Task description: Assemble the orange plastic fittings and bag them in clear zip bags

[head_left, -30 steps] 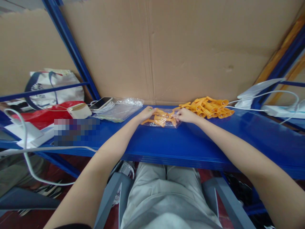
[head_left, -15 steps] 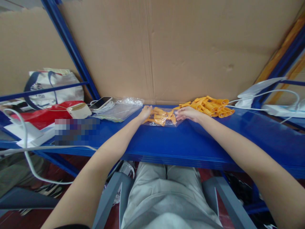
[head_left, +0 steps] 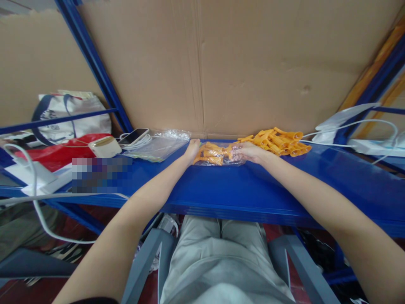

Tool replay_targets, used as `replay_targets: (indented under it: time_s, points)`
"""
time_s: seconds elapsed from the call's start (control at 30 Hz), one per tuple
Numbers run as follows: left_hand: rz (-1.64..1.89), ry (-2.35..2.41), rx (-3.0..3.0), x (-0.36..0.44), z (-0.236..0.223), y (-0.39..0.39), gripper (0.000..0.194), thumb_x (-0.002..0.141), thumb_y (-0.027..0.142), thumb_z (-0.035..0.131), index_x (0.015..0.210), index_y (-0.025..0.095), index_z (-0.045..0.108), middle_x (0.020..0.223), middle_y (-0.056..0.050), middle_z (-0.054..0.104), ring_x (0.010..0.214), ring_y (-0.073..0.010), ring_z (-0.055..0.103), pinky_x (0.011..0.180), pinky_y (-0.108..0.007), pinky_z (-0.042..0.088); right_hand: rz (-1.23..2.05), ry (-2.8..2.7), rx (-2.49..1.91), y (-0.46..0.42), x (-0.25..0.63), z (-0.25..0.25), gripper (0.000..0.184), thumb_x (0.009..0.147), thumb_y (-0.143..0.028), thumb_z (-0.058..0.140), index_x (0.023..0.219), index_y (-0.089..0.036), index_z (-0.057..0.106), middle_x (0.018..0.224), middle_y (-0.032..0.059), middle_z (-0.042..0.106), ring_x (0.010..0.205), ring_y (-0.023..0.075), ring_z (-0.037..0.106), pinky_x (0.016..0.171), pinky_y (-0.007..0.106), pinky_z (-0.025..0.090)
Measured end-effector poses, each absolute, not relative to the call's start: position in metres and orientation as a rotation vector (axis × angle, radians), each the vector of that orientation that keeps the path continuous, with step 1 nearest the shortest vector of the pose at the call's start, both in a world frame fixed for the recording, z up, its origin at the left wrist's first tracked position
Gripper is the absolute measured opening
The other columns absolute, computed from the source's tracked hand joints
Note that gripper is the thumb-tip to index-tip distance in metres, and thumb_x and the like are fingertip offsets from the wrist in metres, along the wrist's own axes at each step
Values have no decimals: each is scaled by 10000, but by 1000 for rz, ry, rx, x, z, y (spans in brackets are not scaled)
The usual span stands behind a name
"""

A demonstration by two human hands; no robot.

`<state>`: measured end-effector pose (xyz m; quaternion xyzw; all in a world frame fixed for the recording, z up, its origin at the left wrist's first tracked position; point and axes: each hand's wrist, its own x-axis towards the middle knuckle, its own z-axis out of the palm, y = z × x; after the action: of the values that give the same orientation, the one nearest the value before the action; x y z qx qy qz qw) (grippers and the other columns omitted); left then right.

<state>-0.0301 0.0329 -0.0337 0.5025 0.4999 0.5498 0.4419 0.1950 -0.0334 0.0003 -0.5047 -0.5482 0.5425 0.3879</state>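
Observation:
A clear plastic bag (head_left: 212,160) with several orange plastic pieces inside lies on the blue tabletop (head_left: 218,190). At its left end, my left hand (head_left: 192,151) is closed on the bag's edge. My right hand (head_left: 248,152) is at the opposite end, its fingers bent over the plastic and partly among the orange pieces, closed on the bag. Just beyond the right hand is a pile of loose orange pieces (head_left: 280,141), funnel-shaped with narrow stems.
To the left lie a stack of clear bags (head_left: 158,145), a phone (head_left: 135,136) and a coiled white cable (head_left: 141,143). Farther left are a red bag (head_left: 66,152) and a white tote (head_left: 76,120). Cardboard (head_left: 202,71) stands behind; white cables run at right.
My right hand has moved slightly left, farther over the bag's end. The orange pieces inside have shifted a little, and the left hand has barely moved.

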Motion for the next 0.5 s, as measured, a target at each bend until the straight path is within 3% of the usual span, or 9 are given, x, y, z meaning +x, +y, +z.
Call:
replay_targets:
  time_s: [0.07, 0.17, 0.33, 0.5]
  points:
    - [1358, 1231, 1221, -29, -33, 32, 324, 893, 543, 533, 976, 236, 468, 895, -53, 665, 869, -239, 663, 775, -387, 538, 1375, -1438, -1297, -33, 196, -1, 174, 805, 17, 644, 755, -143, 596, 571, 10, 636, 536, 119, 646, 665, 243, 616]
    - [1356, 1231, 1222, -27, -32, 29, 316, 891, 535, 539, 985, 240, 480, 893, -48, 662, 849, -237, 662, 761, -389, 547, 1377, -1446, -1273, -33, 196, -1, 163, 821, -5, 648, 739, -140, 606, 606, 27, 653, 573, 117, 652, 687, 241, 614]
    - [1412, 1326, 1213, -22, -29, 24, 147, 954, 373, 462, 998, 235, 487, 961, -47, 648, 1002, -226, 646, 832, -352, 550, 1329, -1363, -1258, -35, 189, 1, 188, 813, 14, 625, 726, -150, 597, 630, 29, 657, 606, 123, 658, 740, 263, 612]
    - [1385, 1279, 1246, -22, -29, 21, 105, 957, 311, 451, 985, 218, 490, 999, -65, 643, 1020, -221, 638, 870, -354, 540, 1079, -1486, -1318, -36, 184, -6, 270, 791, -14, 646, 592, -170, 553, 586, 7, 628, 570, 126, 631, 735, 304, 593]
